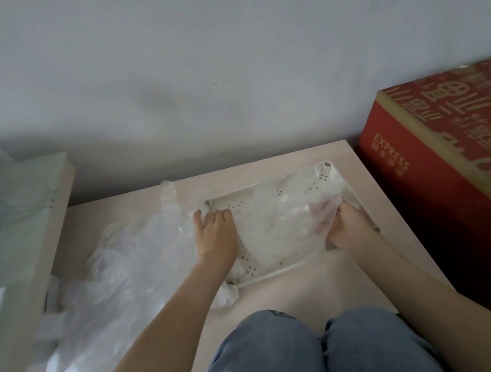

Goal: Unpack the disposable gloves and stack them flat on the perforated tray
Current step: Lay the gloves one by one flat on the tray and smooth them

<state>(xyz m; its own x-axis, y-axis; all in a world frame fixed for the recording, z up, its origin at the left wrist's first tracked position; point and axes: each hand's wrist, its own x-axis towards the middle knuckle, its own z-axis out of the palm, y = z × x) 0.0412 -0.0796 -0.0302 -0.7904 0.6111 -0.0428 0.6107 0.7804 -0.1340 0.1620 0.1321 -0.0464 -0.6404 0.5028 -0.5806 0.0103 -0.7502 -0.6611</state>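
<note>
Now bracing the left hand, fingers bent, on a corner of the perforated tray, likely steadying it (any pinch unclear); clutching a crumpled glove in the right hand over the tray's right side, for flattening.

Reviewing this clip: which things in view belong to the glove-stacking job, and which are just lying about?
In the job:
perforated tray
gloves spread on it
clear plastic heap left of the tray, gloves or wrapping, unclear
left hand
right hand, fingers under glove film

Lying about:
red carton
white unit
</note>
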